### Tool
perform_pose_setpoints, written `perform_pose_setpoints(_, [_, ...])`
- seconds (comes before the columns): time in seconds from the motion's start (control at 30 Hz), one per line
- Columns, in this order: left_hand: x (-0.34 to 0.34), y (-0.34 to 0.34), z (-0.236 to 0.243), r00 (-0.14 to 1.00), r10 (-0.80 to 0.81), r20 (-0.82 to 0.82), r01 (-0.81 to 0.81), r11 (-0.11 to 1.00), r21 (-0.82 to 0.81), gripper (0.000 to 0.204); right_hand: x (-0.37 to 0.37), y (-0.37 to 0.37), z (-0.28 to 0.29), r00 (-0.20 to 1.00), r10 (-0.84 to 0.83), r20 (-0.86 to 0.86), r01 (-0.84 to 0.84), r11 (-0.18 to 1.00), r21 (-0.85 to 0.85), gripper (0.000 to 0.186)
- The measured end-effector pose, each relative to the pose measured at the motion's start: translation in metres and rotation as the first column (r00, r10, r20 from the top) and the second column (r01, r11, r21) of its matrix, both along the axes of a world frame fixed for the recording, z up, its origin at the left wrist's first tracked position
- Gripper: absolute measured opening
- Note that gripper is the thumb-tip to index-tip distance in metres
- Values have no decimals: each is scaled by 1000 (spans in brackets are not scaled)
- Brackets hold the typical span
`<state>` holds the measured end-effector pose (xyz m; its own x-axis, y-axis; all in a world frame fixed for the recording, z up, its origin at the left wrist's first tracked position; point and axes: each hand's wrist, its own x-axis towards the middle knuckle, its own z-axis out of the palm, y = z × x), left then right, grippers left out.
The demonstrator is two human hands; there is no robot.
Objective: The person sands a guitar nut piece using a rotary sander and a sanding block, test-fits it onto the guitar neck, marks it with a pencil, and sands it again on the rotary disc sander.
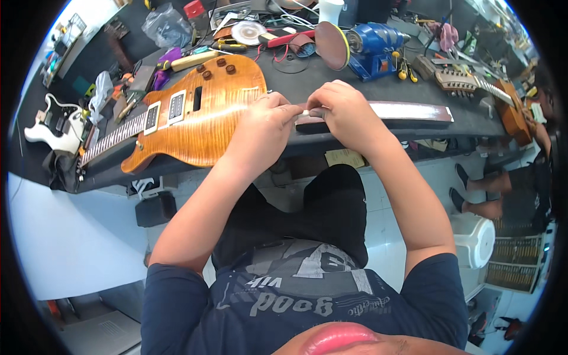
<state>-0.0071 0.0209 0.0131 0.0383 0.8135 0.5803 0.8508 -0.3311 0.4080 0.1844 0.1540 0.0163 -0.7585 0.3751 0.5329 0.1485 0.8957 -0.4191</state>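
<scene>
Right of the guitar (228, 115), a white piece (306, 112) is pinched between the fingertips of the left hand (264, 125) and right hand (349, 115); likely light, stiff and brittle, it is best held by its ends.

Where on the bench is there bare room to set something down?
Mainly the bench strip between the blue motor and long bar. A smaller patch lies behind the left hand, right of the amber guitar. Behind that guitar it is crowded: plastic bag, white disc.
</scene>
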Motion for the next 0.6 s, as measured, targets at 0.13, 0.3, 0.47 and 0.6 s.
perform_pose_setpoints(0.13, [-3, -56, 20, 971, -2, 239, 14, 999, -49, 16, 12, -51, 29, 999, 31, -11, -33, 962, -270, 10])
perform_pose_setpoints(0.3, [-11, -111, 20, 688, 174, 705, 89, 943, -320, 16, -13, -109, 31, 999, 48, -15, -50, 924, -379, 11])
perform_pose_setpoints(0.47, [-42, -149, 7, 196, 98, 976, 340, 926, -161, 23, -38, -138, 31, 999, -26, -25, 12, 891, -453, 12])
perform_pose_setpoints(0.6, [-56, -169, -1, 140, -95, 986, 349, 936, 41, 36, -60, -154, 39, 993, 35, -112, -83, 884, -461, 13])
